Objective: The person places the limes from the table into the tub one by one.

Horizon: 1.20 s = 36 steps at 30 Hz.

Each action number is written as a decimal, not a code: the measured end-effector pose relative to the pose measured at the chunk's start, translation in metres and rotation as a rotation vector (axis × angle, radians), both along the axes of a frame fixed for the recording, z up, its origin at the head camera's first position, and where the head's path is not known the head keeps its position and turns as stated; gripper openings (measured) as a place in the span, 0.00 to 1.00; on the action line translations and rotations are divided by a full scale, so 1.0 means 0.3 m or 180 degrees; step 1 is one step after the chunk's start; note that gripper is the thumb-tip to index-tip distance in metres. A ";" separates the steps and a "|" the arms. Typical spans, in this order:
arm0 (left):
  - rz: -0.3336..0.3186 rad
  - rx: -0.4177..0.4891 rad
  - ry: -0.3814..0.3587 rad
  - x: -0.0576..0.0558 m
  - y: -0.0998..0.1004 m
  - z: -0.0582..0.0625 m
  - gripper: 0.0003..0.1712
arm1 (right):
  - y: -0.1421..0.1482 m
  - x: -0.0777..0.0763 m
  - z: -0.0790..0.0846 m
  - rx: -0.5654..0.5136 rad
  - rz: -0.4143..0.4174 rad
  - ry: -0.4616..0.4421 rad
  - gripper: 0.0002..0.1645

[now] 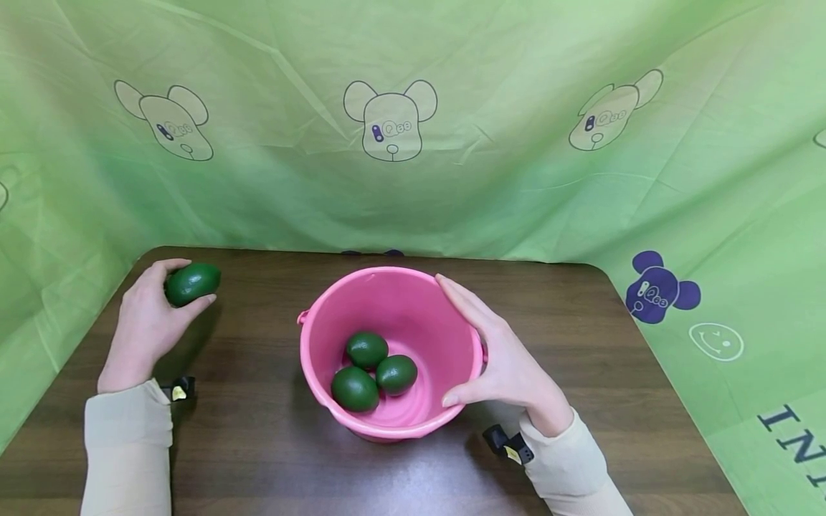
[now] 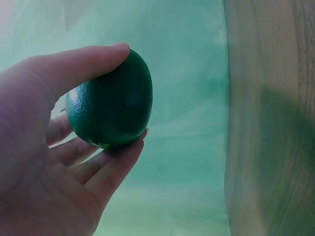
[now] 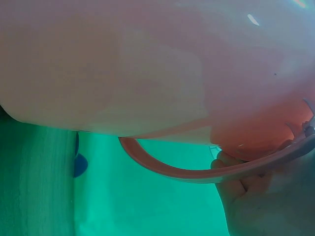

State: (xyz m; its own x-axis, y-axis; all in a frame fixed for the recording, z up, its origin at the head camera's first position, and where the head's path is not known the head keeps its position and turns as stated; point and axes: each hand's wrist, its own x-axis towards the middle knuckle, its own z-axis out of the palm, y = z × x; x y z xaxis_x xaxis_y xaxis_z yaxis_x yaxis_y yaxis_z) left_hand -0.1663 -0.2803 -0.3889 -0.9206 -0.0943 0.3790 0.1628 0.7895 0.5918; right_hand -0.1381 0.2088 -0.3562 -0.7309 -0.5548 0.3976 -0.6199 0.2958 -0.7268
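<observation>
My left hand (image 1: 147, 315) holds a dark green avocado (image 1: 193, 284) between thumb and fingers, above the table's far left corner. In the left wrist view its bumpy, glossy skin (image 2: 110, 101) shows, thumb on one side and fingers on the other. A pink bucket (image 1: 387, 432) stands upright in the middle, with three more green avocados (image 1: 355, 389) on its bottom. My right hand (image 1: 500, 358) grips the bucket's right side, thumb and fingers spread along the rim. In the right wrist view the bucket's handle (image 3: 187, 173) hangs beside the wall, crossing in front of the fingers.
The brown wooden table (image 1: 252, 459) carries the bucket. A green cloth (image 1: 490, 201) with cartoon heads hangs behind it and along both sides. Small black devices (image 1: 510, 443) are strapped at both wrists.
</observation>
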 end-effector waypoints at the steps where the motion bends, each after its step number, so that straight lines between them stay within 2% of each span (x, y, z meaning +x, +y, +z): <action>1: -0.0003 -0.0003 0.0009 0.000 0.001 0.000 0.37 | 0.000 0.000 -0.001 -0.0004 0.0006 0.0001 0.80; 18: -0.0050 -0.0023 0.0217 0.003 0.014 0.010 0.36 | 0.001 -0.003 -0.002 -0.0023 0.0047 0.0001 0.81; 36: -0.0074 -0.0004 0.0276 0.005 0.032 0.021 0.36 | 0.001 -0.002 -0.004 -0.0011 0.0032 0.0008 0.81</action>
